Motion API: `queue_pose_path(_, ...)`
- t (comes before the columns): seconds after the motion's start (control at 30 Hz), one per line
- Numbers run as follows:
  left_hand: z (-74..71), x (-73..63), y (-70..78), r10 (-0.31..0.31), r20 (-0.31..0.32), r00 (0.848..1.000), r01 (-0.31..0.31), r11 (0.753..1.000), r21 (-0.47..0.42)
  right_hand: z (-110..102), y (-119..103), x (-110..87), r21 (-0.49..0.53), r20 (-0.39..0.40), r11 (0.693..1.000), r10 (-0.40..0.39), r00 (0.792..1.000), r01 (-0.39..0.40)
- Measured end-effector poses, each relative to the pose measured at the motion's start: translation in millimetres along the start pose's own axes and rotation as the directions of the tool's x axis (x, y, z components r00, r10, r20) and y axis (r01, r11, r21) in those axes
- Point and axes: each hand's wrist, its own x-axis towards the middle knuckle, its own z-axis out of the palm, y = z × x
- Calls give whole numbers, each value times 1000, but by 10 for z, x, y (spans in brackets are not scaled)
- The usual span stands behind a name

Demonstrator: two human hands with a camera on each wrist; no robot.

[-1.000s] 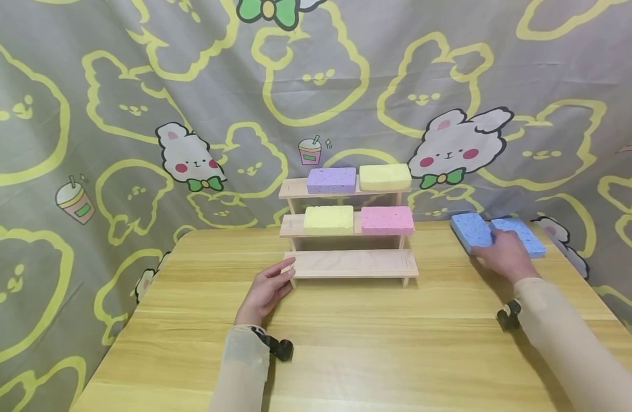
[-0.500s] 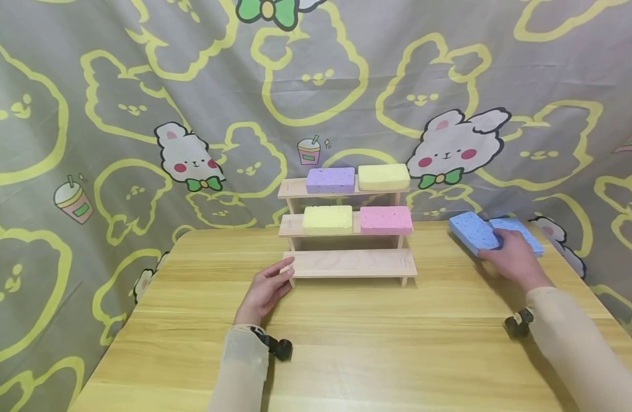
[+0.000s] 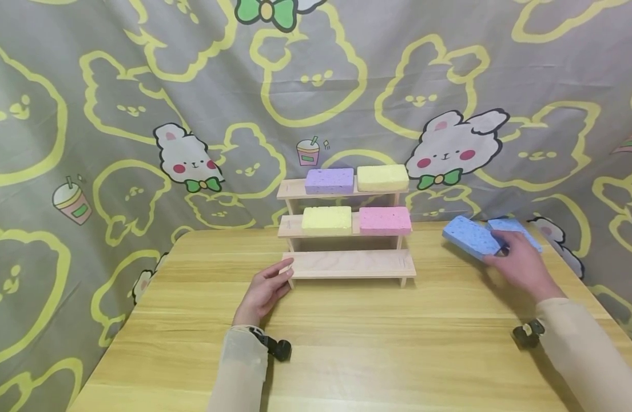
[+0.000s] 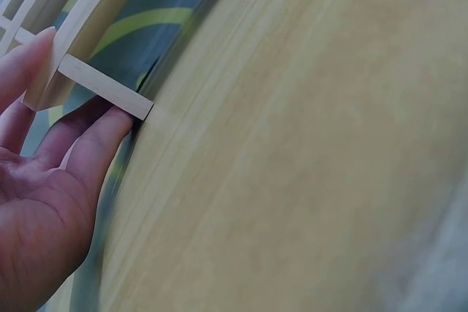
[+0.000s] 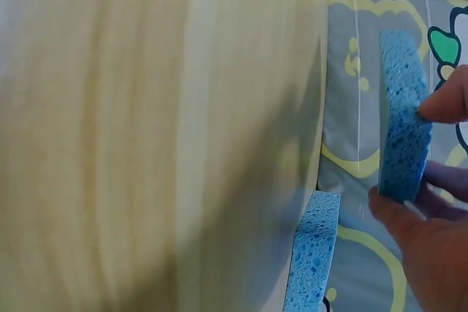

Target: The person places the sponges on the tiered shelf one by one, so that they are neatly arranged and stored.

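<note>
In the head view my right hand (image 3: 524,263) pinches a blue sponge (image 3: 470,236) at its right end. The right wrist view shows this held sponge (image 5: 404,118) raised off the table, between thumb and fingers. Just behind that hand lies a second blue sponge (image 3: 513,229), partly covered by it. My left hand (image 3: 264,290) grips the left end of the lowest board of a three-tier wooden display shelf (image 3: 349,263). Up close in the left wrist view, fingers of the left hand (image 4: 44,210) lie above the board's corner and against its leg (image 4: 106,87).
A purple sponge (image 3: 329,181) and a yellow sponge (image 3: 382,178) sit on the top tier. On the middle tier are another yellow sponge (image 3: 326,220) and a pink sponge (image 3: 385,220). A patterned curtain (image 3: 316,86) hangs behind the wooden table (image 3: 377,343).
My right hand has lifted the left blue sponge off the table and turned it, drawing it slightly toward me. The other blue sponge stays behind. My left hand has kept its place.
</note>
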Motion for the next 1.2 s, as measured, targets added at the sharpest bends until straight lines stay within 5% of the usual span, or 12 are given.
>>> queue_pose_path(0.37, 17, -7, 4, -8, -29, 1000, 8, 1000, 6, -16, -88, -141, 118, 35, 990, -86, 996, 81)
queue_pose_path(0.63, 34, -13, 12, -5, -36, 999, 5, 1000, -9, 0, -99, -191, 264, 28, 944, -213, 977, 198)
queue_pose_path(1.0, 25, 4, -11, 3, -7, 1000, -3, 1000, -14, -45, -139, -252, 275, 59, 931, -265, 962, 240)
queue_pose_path(1.2, 18, -2, -2, -1, -15, 1000, 1, 1000, -16, -54, -208, -257, 329, 72, 899, -330, 941, 290)
